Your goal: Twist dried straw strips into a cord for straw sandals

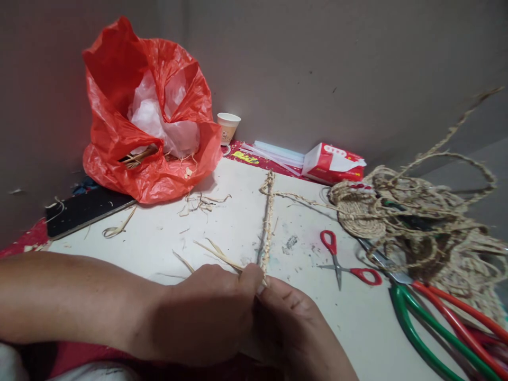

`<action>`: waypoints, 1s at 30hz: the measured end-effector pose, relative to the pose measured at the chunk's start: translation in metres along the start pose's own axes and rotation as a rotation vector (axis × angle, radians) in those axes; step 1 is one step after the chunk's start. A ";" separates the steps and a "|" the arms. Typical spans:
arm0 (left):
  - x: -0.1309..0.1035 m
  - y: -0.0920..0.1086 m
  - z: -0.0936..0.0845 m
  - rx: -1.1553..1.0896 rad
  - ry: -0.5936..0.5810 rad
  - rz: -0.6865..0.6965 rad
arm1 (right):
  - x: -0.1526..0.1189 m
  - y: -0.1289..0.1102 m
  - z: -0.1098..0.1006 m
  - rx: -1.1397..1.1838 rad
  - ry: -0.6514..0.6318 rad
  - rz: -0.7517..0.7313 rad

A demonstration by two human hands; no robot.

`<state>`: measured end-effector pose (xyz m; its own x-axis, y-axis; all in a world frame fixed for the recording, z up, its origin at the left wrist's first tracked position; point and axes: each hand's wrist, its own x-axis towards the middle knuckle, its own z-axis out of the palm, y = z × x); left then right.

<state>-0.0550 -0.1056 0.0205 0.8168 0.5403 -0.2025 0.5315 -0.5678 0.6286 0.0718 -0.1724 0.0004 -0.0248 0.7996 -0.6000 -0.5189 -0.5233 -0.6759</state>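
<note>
A braided straw cord (268,222) runs down the white board toward my hands, its far end looped. My left hand (218,307) is closed on the cord's near end, thumb pressed at the braid. Loose straw strands (222,255) stick out to the left from beneath its fingers. Right beside it, my right hand (289,317) pinches the same end, the fingertips of both hands touching. From the cord's far part, a thinner twisted strand (305,200) leads right to a tangled heap of straw rope (428,222).
Small red-handled scissors (337,264) lie open on the right, near large shears with green and red handles (408,317). At the back are a red plastic bag (151,116), paper cup (228,127) and tissue pack (333,163). A black flat object (87,210) lies left.
</note>
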 end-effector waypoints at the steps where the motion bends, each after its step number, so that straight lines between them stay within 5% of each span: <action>1: -0.001 0.001 -0.003 -0.035 -0.014 -0.007 | 0.000 -0.001 0.000 0.016 -0.004 0.004; 6: 0.006 -0.002 -0.027 -0.167 -0.121 0.033 | 0.000 -0.006 -0.003 0.001 -0.008 0.013; 9: 0.017 -0.008 -0.036 -0.239 -0.064 0.047 | 0.003 -0.006 -0.007 -0.073 0.002 0.022; 12: 0.027 -0.015 -0.032 -0.364 0.075 0.069 | 0.004 -0.007 -0.008 -0.056 0.015 -0.004; 17: 0.033 -0.024 -0.013 -0.697 -0.236 -0.020 | 0.004 -0.013 -0.009 -0.108 -0.033 0.013; 30: 0.039 -0.024 -0.019 -0.785 -0.246 -0.086 | 0.012 -0.022 -0.030 -0.315 -0.172 0.002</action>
<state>-0.0396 -0.0592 0.0117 0.8545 0.3593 -0.3751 0.3573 0.1176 0.9266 0.1086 -0.1600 -0.0044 -0.1829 0.8225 -0.5386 -0.2302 -0.5684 -0.7899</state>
